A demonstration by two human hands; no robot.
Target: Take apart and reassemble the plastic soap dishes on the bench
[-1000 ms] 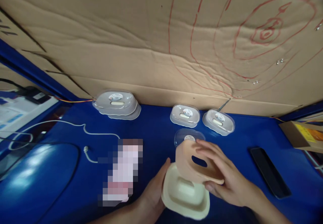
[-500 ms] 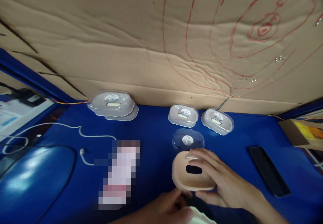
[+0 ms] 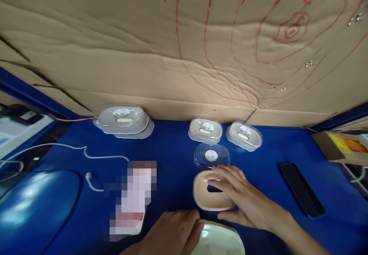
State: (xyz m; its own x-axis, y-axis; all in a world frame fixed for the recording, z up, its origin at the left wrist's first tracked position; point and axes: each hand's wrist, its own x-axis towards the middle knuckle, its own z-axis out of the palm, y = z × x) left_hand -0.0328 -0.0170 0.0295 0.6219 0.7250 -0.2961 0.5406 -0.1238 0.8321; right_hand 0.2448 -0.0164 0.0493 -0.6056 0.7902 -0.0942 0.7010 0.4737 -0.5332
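Right hand [image 3: 244, 197] is spread over one peach dish [image 3: 201, 196]; left hand [image 3: 172, 230] curls at one green dish [image 3: 220, 239], grip unclear. Beyond: one lid [image 3: 211, 156], two lidded boxes [image 3: 205, 131], one stack [image 3: 124, 121].

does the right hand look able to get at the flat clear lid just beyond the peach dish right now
Probably yes: nothing appears to lie on the clear lid, and the right hand's fingertips appear close to its near edge. That hand is over the peach dish, though, and may need to leave it first.
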